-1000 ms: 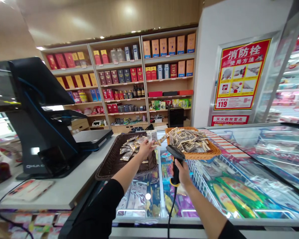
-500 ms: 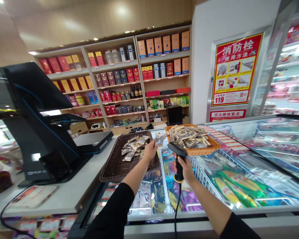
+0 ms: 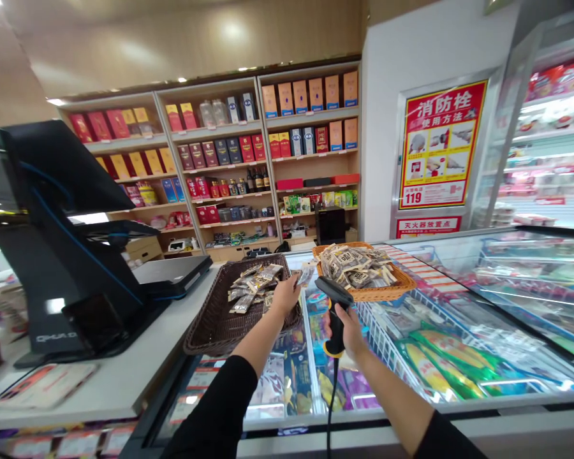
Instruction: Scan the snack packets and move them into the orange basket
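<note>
My left hand (image 3: 286,294) pinches a small snack packet (image 3: 306,273) by its edge, above the right rim of a dark brown woven basket (image 3: 208,319). Several similar snack packets (image 3: 256,284) lie inside that basket. Wrapped around the handle of a black and yellow barcode scanner (image 3: 335,319) is my right hand (image 3: 351,328). The scanner's head points up and left, close to the held packet, and its cable hangs down. Behind the scanner, an orange woven basket (image 3: 402,285) carries a heap of the same kind of packets (image 3: 356,261).
Both baskets rest on a glass-topped chest freezer (image 3: 316,376) holding packaged goods. To the left, a black checkout scale (image 3: 76,255) and a phone-like flat item (image 3: 48,384) occupy a white counter (image 3: 138,376). Shelves (image 3: 272,140) of boxes and bottles line the back wall.
The view has shifted slightly. The packet in my left hand is a little lower and tilted differently. My right hand keeps hold of the scanner beside it.
</note>
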Demonstrator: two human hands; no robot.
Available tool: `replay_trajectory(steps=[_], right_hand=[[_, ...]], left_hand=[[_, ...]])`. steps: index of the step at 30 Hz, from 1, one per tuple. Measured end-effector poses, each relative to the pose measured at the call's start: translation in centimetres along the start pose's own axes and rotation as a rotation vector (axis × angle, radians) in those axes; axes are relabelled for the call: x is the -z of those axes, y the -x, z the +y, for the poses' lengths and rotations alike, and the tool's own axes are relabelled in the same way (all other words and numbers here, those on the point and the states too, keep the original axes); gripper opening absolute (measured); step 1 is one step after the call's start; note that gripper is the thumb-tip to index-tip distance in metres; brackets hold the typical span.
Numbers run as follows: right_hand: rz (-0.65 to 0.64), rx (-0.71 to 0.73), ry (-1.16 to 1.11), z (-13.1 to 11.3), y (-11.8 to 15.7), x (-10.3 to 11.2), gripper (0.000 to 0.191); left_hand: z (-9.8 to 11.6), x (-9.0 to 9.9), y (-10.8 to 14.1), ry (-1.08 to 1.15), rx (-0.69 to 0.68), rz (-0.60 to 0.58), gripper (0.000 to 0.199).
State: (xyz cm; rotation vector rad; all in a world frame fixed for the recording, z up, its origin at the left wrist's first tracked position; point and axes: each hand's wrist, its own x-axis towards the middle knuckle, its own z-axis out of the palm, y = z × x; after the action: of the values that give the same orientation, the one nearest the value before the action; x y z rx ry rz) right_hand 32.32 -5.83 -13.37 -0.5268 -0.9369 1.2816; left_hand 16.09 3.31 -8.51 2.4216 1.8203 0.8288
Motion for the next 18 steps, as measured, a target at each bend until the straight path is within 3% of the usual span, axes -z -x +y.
replay_trajectory(steps=[9,18], right_hand=[[-0.056,-0.009,0.063,-1.0,0.4,-0.4,0.041],[0.003,0.004,-0.006,-0.1,-0.3,0.7,0.04]], left_hand=[[0.2,0.1,0.1,-0.032,0.016,-0.034,0.035],[-0.2,-0.3,-0.1,0.009,-0.006,0.008,0.035]])
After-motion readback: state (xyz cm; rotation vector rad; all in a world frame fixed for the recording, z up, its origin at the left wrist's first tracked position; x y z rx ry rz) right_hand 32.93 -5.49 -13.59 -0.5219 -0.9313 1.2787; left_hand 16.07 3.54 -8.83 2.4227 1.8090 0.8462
